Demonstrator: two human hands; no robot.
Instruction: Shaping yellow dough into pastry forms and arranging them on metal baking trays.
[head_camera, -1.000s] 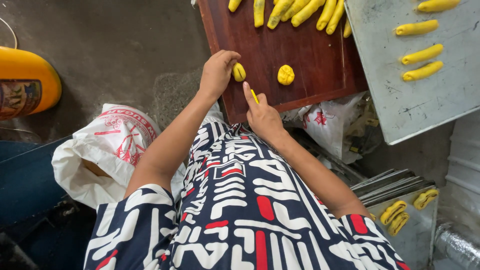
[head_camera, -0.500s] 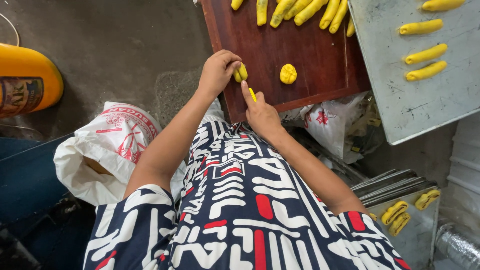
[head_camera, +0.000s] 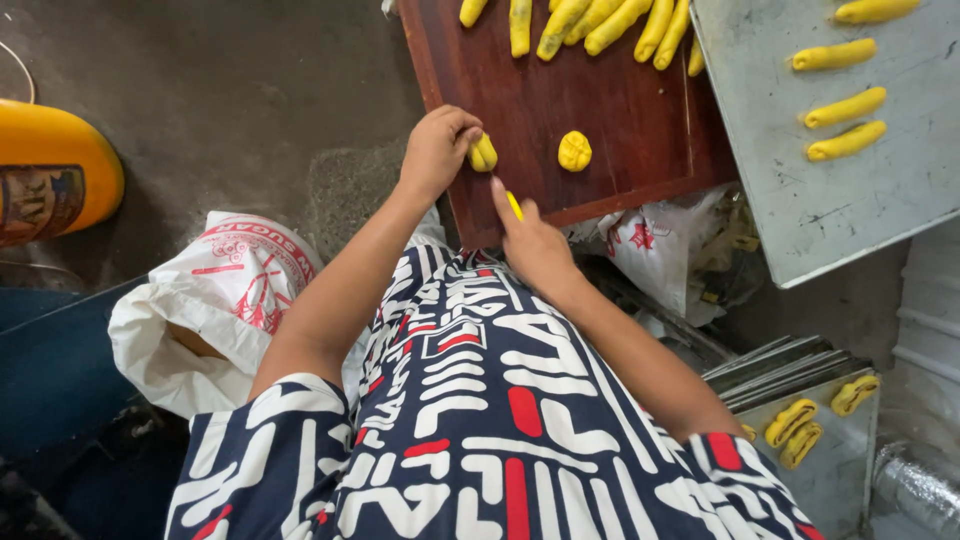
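Yellow dough everywhere! The left hand (head_camera: 437, 150) has its grip closed around a small yellow dough lump (head_camera: 483, 153) at the near edge of the dark wooden board (head_camera: 610, 110). The right hand (head_camera: 530, 240) rests at the board's front edge, grip pinched narrow on a thin yellow sliver (head_camera: 513, 204). Just beside the held lump sits a scored round piece (head_camera: 574, 151), flat on the board. By my reading, plenty is done: a row of rolled fingers (head_camera: 600, 22) lines the board's far side, and more shaped sticks (head_camera: 840, 108) lie spaced on the grey metal tray (head_camera: 880, 200) to the right. What looks left is these last small pieces. A white plastic sack (head_camera: 215, 300) slumps on the floor at left.
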